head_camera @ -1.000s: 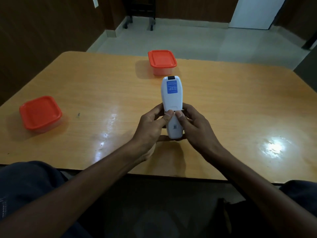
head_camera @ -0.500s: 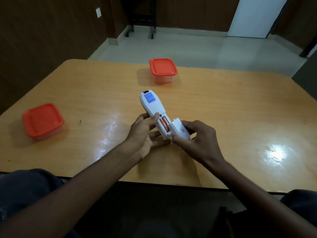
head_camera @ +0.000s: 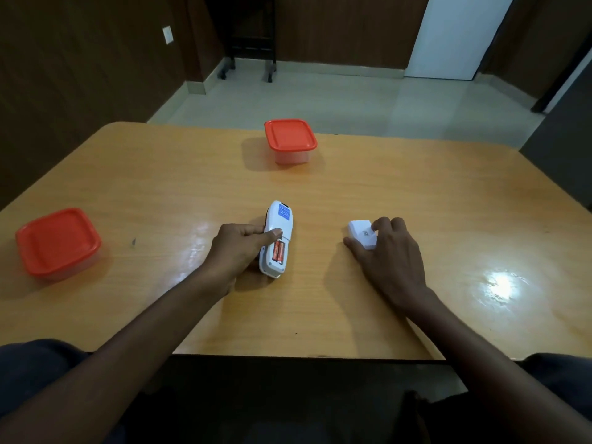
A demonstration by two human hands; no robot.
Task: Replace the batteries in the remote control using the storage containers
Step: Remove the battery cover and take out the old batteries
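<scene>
The white remote control (head_camera: 279,223) lies face down near the middle of the wooden table (head_camera: 400,193), its battery bay uncovered. Two orange batteries (head_camera: 278,251) sit in the bay. My left hand (head_camera: 238,248) grips the remote from its left side, thumb on its back. To the right, the white battery cover (head_camera: 361,233) rests on the table under the fingertips of my right hand (head_camera: 389,254). Two storage containers with orange lids are closed: one (head_camera: 291,140) at the far middle, one (head_camera: 57,242) at the left edge.
The table's near edge runs just in front of my lap. A bright light glare marks the table at the right. Beyond the far edge lie a tiled floor, a dark wheeled stand and a white door.
The cover came off the remote, exposing the batteries. My right hand carried it to the right and set it on the table. My left hand lowered the remote onto the table.
</scene>
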